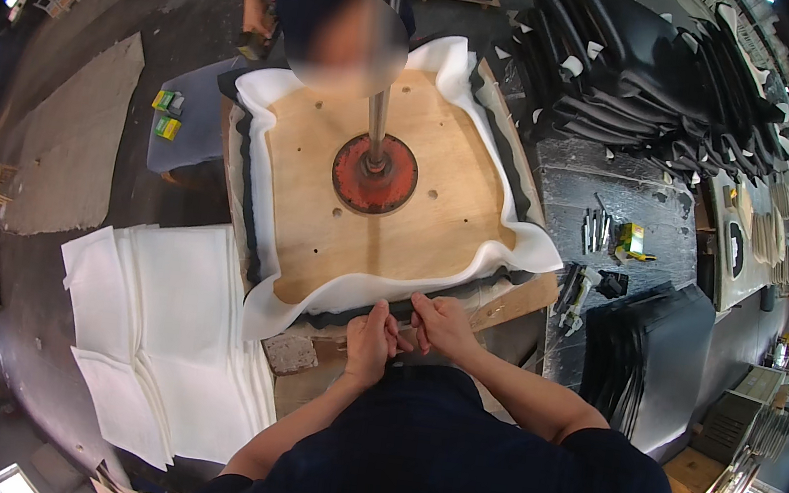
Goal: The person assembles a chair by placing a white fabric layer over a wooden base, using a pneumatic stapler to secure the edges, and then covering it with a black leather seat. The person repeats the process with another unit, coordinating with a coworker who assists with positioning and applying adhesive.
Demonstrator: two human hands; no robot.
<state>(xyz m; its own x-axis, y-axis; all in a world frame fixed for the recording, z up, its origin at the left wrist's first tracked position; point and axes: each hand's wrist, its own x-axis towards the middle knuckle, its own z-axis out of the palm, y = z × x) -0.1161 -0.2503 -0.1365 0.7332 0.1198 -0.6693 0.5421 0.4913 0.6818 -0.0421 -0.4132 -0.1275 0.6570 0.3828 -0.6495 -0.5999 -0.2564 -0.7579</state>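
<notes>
In the head view, the left hand (371, 344) and right hand (442, 325) sit close together, lower centre, fingers curled; whether they pinch the black sheet (501, 132), I cannot tell. It lies mid-frame beneath white padding (339, 297); a wooden board (300, 171) tops both.

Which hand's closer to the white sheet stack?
Left. The left hand is to the right of the white sheet stack, with a gap between them; the right hand is beside the left one, farther right from the stack.

disc (352, 182) on board (429, 123) – sheets (182, 289) l., tools (584, 292) on table (571, 175) r.
</notes>
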